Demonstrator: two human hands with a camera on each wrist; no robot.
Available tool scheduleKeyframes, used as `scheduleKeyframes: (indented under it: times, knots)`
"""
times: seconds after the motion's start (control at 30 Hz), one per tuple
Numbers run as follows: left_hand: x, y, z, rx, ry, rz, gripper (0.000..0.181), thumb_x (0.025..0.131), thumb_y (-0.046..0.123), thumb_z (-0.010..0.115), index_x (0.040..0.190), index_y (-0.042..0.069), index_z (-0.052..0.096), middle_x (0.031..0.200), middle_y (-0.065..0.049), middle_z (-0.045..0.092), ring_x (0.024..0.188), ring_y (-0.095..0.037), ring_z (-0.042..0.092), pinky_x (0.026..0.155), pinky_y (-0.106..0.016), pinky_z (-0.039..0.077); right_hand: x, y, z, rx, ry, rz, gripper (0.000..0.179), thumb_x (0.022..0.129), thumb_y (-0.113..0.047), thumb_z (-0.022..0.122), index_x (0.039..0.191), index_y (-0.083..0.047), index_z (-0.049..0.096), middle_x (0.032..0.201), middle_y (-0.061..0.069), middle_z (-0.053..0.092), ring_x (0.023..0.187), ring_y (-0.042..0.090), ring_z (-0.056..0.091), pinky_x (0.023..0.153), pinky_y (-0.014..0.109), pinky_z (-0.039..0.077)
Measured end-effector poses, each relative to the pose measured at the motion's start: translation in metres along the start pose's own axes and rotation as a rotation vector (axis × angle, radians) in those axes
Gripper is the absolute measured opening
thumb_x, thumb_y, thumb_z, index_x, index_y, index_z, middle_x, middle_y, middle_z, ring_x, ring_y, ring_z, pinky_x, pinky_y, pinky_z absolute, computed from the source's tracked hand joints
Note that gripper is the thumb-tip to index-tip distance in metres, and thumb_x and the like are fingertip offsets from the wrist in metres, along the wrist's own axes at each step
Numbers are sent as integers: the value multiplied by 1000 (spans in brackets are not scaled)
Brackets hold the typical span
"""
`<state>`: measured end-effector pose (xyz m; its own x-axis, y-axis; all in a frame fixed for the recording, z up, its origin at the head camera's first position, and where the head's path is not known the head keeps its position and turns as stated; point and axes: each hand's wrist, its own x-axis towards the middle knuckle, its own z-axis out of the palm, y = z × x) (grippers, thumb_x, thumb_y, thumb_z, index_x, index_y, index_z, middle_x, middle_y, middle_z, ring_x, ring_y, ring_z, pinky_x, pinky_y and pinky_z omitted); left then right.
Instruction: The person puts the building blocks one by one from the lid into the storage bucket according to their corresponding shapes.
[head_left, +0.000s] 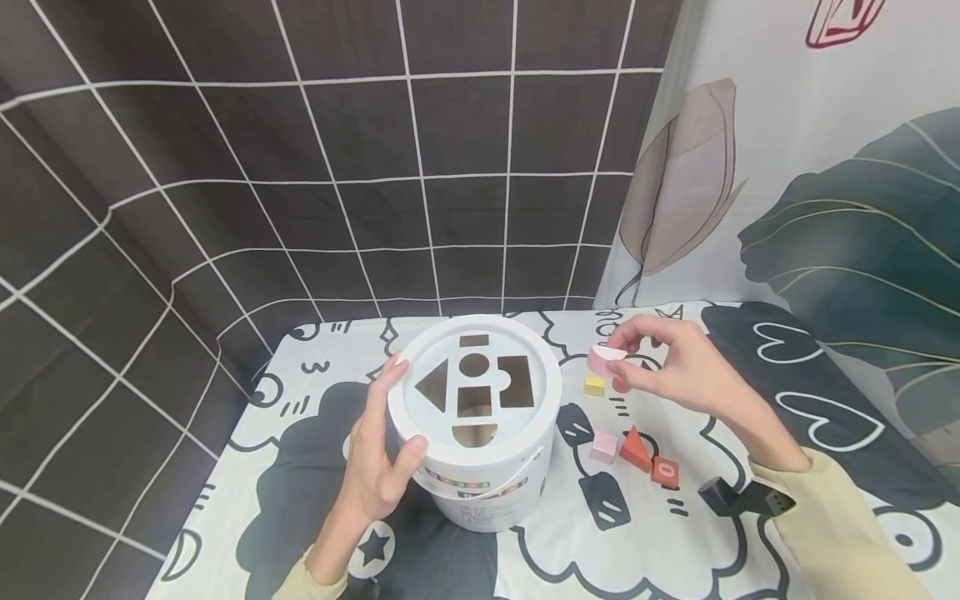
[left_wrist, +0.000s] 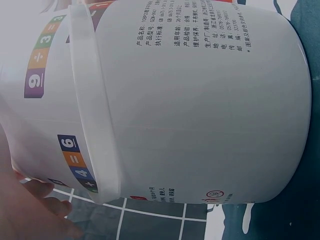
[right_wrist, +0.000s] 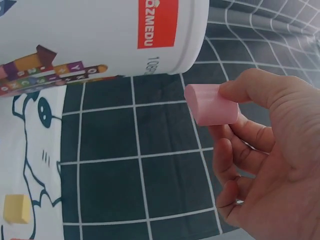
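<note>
A white lidded bucket [head_left: 483,492] stands on the bedding, its lid [head_left: 517,433] cut with several shaped holes: a triangle, a circle, a square, a half circle and others. My left hand [head_left: 382,454] rests against its left side, thumb and fingers spread along the rim. In the left wrist view the bucket's printed side and white handle [left_wrist: 102,130] fill most of the frame. Thumb and fingers of my right hand [head_left: 671,362] pinch a pink half-round block [right_wrist: 212,105], held up to the right of the bucket.
Below the right hand lie a yellow block [head_left: 594,386] and a partly covered red round block [head_left: 620,384]. Nearer are a pink cube [head_left: 603,447], a red triangular block [head_left: 636,451] and a red square block [head_left: 665,472]. A dark gridded cloth [head_left: 465,208] hangs behind.
</note>
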<state>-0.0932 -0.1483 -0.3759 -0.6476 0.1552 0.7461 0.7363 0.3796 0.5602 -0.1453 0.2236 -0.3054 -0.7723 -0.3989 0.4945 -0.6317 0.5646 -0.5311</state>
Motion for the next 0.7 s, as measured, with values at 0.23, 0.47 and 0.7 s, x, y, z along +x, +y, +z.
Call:
scheduleKeyframes:
  times: [0.23,0.47,0.7]
  knots:
    - [1,0,0,-3,-1,2,69,83,28,55,143,-5,43,151,-22,43,143,-37,33,117,-38,23,5,-12,-2,14,-5,-41,23,76,-3,81,92,-16,70,84,-13,65,80,9,54,73,31,39]
    - [1,0,0,-7,4,4,69,83,28,56,142,-6,44,150,-23,44,143,-37,33,117,-38,23,9,-26,0,43,-9,-83,29,74,1,82,94,-17,70,88,-13,65,82,9,55,69,28,46]
    - [0,0,0,-6,2,-1,71,81,27,56,142,-5,44,151,-22,43,143,-37,33,117,-40,23,15,-36,4,68,-5,-158,31,73,2,82,94,-18,71,90,-12,66,82,11,57,70,22,49]
